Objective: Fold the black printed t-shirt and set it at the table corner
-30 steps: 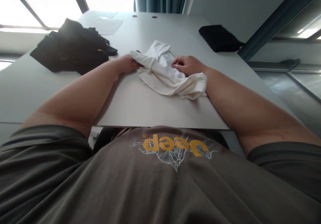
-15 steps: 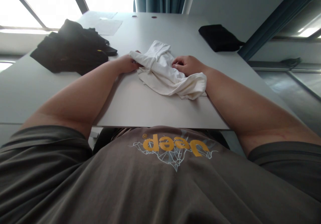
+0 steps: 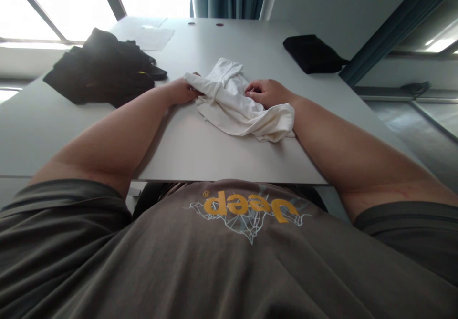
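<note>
A person in a dark T-shirt lettered in yellow sits at a white table, both bare hands on a rumpled white cloth. The cloth lies between the two hands and spills past them on both sides: a narrow end stretches beyond the grip, away from the body, while a looser, creamier edge sags on the near side. Its longest fold slants from the fingers of the left hand toward the person and to the right, ending in a bunched corner against the right forearm. The left hand touches only the outer end of that fold; the right hand, knuckles up and fingers curled onto the fabric, is the nearer to its bulk. Cloth covers the left fingertips and the right palm faces down, so whether either hand is pinching the fabric cannot be told. To the left of the grip, just beyond the left hand, sits a heap of dark fabric. Beyond the right hand, farther out on the table and well apart from the cloth, lies a black case.
</note>
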The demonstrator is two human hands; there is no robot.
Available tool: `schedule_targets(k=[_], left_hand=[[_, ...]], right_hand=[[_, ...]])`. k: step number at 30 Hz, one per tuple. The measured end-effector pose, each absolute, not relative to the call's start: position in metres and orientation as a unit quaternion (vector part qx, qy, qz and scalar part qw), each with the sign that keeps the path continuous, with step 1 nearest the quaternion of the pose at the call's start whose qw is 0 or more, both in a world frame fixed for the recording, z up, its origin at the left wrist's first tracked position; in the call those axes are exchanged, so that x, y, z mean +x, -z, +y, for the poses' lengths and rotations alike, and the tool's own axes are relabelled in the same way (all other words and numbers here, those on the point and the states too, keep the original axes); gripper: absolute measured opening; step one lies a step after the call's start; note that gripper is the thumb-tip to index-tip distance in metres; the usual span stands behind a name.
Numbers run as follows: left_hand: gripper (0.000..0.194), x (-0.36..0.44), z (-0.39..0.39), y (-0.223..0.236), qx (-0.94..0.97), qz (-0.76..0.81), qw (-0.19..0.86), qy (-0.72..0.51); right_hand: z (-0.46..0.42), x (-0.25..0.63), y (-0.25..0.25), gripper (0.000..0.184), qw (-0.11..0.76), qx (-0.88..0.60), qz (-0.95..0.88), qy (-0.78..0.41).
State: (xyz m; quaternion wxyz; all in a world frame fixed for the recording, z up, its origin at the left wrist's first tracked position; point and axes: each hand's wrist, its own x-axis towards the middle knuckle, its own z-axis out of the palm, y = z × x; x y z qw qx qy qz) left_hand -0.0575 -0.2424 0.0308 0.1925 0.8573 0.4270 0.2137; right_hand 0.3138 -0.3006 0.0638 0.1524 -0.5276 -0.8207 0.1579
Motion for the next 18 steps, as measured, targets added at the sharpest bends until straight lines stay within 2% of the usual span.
schedule_targets(k=[7,15,18], left_hand=[[0.053,-0.058,-0.237,-0.026,0.851,0.428,0.191,-0.236],[0.065,-0.064,-0.228,-0.02,0.865,0.405,0.191,-0.228],[0.06,-0.063,-0.231,-0.022,0.862,0.411,0.189,-0.226]], right_hand=[[-0.301,0.314,-0.063,0.054,0.159,-0.526,-0.82,-0.159],[-0.3,0.313,-0.063,0.053,0.16,-0.525,-0.821,-0.159],[-0.301,0.313,-0.063,0.052,0.159,-0.528,-0.818,-0.16]])
